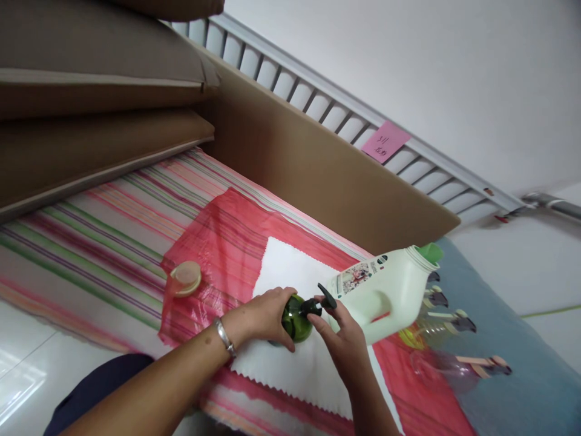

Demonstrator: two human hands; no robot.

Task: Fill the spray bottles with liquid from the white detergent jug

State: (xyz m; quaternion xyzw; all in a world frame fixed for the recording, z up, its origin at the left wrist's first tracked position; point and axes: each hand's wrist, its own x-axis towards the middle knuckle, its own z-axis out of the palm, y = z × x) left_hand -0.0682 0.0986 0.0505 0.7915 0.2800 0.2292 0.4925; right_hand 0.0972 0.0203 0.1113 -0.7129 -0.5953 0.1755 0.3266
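Note:
Over a white cloth, my left hand is wrapped around a green see-through pump bottle. Its black pump head points up and to the right. My right hand pinches the collar of that pump head between thumb and fingers. Whether the pump is screwed tight I cannot tell. Just beyond my right hand stands a large pale green jug with a printed label. A green funnel or cap sits in the jug's mouth.
A round lid lies on the red plastic sheet at left. Several clear pump bottles stand at right, near a pinkish one. A brown board and white radiator run behind; a pink note hangs there.

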